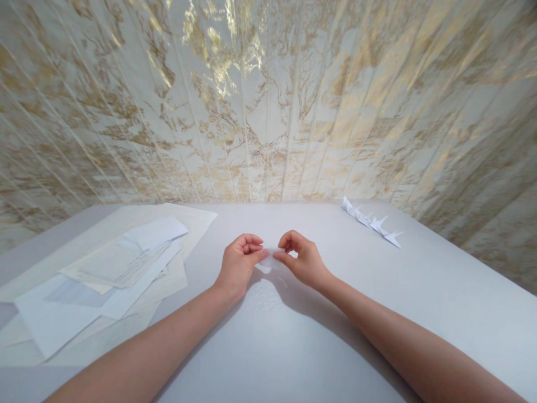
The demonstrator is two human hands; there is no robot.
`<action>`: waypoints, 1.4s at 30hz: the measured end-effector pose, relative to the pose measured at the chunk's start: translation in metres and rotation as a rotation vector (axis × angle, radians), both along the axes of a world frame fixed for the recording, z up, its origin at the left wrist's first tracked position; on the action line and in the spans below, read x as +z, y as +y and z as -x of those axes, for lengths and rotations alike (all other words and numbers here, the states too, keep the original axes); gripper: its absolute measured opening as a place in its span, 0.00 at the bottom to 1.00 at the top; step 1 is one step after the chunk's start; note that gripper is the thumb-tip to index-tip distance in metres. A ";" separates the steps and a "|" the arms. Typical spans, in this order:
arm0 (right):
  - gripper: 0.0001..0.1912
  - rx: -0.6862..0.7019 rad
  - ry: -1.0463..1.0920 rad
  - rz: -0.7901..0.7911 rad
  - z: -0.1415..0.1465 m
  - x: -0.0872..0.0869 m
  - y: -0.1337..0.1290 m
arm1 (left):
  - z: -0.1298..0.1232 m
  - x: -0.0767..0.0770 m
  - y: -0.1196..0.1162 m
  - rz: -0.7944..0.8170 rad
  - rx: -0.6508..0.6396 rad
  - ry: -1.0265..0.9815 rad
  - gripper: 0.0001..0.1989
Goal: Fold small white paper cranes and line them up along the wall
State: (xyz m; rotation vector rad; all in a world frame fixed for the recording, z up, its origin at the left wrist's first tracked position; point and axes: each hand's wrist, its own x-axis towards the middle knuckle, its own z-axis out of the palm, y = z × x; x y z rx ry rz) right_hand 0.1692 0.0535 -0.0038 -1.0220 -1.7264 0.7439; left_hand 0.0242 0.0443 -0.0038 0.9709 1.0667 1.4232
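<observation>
- bare left hand (238, 262): curled into a little pinch
- bare right hand (307, 262): pretty much mirroring that, also pinching
- bare forearms (168, 336): both angled inward, hands super close together

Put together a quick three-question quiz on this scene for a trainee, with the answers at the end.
1. Multiple choice: what do the left hand and the right hand hold between them?
a) a pen
b) a small piece of white paper
c) a pair of scissors

2. Fill in the blank: the pile of papers lies toward the ____ side of the table, as the person sees it.

3. True or false: the pointed white paper shapes lie in a row, apart from that pile.

Key: 1. b; 2. left; 3. true.
</observation>
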 end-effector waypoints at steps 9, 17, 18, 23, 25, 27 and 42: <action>0.11 0.033 0.285 0.304 -0.002 0.000 0.002 | -0.003 -0.007 -0.003 0.099 -0.201 0.106 0.08; 0.06 0.006 0.317 0.410 0.003 -0.007 0.003 | 0.000 -0.005 -0.001 0.145 -0.188 0.148 0.09; 0.07 0.000 0.312 0.432 0.004 -0.008 0.003 | 0.000 -0.005 0.000 0.152 -0.196 0.146 0.11; 0.11 -0.020 0.423 0.568 0.006 -0.010 0.004 | 0.004 -0.004 0.001 0.161 -0.236 0.119 0.24; 0.12 -0.038 0.464 0.595 0.005 -0.010 0.005 | 0.005 -0.004 0.000 0.146 -0.267 0.130 0.25; 0.13 -0.045 0.495 0.612 0.006 -0.011 0.006 | 0.006 -0.003 0.000 0.137 -0.301 0.160 0.24; 0.11 -0.046 0.578 0.461 0.012 -0.022 0.001 | 0.002 -0.013 -0.002 -0.047 -0.143 0.225 0.15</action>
